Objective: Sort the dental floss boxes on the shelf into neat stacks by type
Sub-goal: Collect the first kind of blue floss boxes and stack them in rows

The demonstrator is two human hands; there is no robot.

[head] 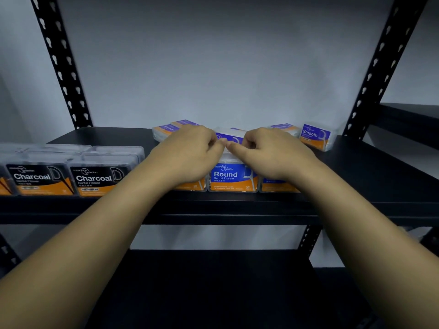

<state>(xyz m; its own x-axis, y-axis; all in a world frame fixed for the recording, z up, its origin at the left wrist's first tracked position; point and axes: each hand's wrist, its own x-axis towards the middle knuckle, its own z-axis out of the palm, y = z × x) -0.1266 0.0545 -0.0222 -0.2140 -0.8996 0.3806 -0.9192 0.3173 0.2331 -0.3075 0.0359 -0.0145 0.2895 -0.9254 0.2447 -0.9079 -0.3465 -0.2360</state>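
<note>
Here, my left hand [190,153] and right hand [266,150] meet over the Round floss boxes [232,178] at the black shelf's [356,181] front edge, fingers curled, thumbs touching; whether they grip a box, I cannot tell. Charcoal boxes [69,179] sit left.

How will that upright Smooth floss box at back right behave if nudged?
The Smooth box stands tilted on a narrow edge, so it probably tips easily. Its clear plastic shell looks rigid and glossy, so likely stiff, a bit slippery on the black shelf. Probably light.

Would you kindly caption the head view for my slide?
Both hands meet over Round floss boxes mid-shelf, Charcoal boxes left, Smooth boxes behind.
</note>
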